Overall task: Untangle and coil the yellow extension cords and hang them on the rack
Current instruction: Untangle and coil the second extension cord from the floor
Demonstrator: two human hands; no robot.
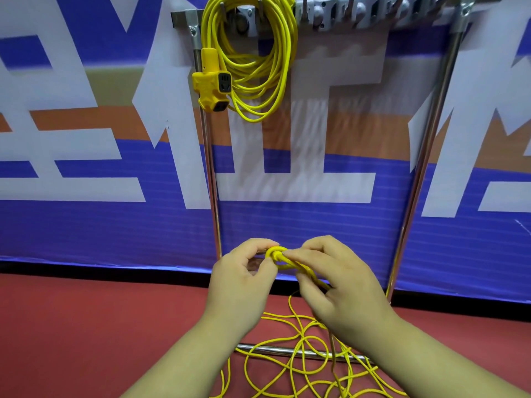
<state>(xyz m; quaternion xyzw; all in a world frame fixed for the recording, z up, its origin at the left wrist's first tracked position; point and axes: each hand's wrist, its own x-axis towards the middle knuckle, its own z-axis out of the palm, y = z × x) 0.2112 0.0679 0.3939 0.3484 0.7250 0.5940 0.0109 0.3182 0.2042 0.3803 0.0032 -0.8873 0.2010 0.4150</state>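
One yellow extension cord (258,67) hangs coiled from a hook at the top left of the metal rack (425,156), its yellow socket block (211,84) dangling beside the left post. A second yellow cord (301,366) lies in loose tangled loops on the red floor under my arms. Both hands work a knot (277,255) in that cord, held up in front of the rack. My left hand (244,280) pinches the knot from the left. My right hand (342,285) pinches it from the right, with strands running down through the palm to the floor.
A blue, white and orange banner wall (86,168) stands right behind the rack. The rack's top bar carries several empty hooks (373,12) to the right of the hung coil. Its lower crossbar (275,350) lies on the red floor (86,340) among the loose loops.
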